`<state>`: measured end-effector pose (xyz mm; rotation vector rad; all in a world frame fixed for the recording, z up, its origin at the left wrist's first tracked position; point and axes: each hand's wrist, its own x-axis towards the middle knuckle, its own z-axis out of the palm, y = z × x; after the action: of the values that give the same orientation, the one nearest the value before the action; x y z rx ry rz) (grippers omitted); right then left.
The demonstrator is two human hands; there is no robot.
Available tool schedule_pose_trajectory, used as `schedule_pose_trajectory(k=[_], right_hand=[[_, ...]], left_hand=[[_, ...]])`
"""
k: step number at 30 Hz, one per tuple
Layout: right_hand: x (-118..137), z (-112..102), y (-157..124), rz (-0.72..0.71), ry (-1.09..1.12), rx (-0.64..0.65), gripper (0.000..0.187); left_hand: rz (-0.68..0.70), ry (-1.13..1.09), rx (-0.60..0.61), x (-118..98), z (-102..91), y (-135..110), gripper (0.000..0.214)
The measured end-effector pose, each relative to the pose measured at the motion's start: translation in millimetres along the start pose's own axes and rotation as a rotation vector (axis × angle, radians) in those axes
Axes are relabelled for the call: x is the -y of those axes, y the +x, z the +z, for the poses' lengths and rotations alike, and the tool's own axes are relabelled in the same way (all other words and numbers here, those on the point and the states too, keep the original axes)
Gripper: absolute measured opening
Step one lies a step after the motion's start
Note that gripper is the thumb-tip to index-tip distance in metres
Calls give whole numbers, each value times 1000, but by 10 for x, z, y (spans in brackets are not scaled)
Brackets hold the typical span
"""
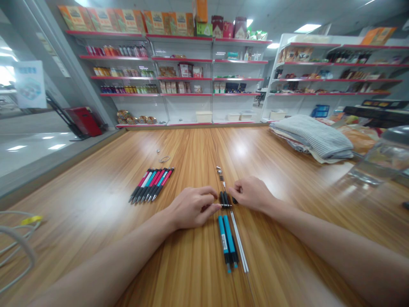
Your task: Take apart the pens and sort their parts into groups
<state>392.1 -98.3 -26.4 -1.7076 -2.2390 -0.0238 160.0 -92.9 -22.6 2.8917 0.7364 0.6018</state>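
Note:
My left hand (191, 207) rests on the wooden table (96, 213) with its fingers pinched on a thin pen refill tip (226, 206). My right hand (252, 193) lies just to the right, fingers curled on a small black pen part (234, 200). Between the hands stand short black pen grip pieces (224, 197). Two teal pen barrels (227, 241) and white refill tubes (239, 241) lie side by side in front of the hands. Small springs and metal bits (220, 172) sit in a line beyond them.
A row of several assembled pink and teal pens (151, 184) lies to the left, with a small ring (164, 159) behind. Folded grey cloth (315, 137) and a clear container (383, 157) sit at right. White cables (15, 243) lie at the left edge. Store shelves (191, 76) line the back.

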Motion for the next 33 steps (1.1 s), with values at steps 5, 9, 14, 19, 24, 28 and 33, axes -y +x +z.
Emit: schedule_pose_trajectory(k=[5, 9, 14, 19, 24, 28, 33], right_hand=[[20, 8, -15, -58, 71, 23, 39], [31, 19, -24, -61, 79, 29, 39], [35, 27, -14, -58, 71, 35, 41], [49, 14, -8, -67, 54, 36, 42], [34, 25, -11, -84, 62, 30, 41], [19, 44, -18, -104, 84, 11, 39], [12, 68, -4, -112, 119, -19, 38]], left_hand=[[9, 9, -1, -9, -2, 6, 32], [13, 12, 7, -10, -7, 5, 31], [22, 11, 14, -13, -1, -1, 32], [34, 6, 38, -25, 1, 4, 32], [41, 6, 47, -35, -2, 9, 32], [34, -2, 56, -42, -8, 13, 32], [16, -2, 59, -40, -8, 14, 32]])
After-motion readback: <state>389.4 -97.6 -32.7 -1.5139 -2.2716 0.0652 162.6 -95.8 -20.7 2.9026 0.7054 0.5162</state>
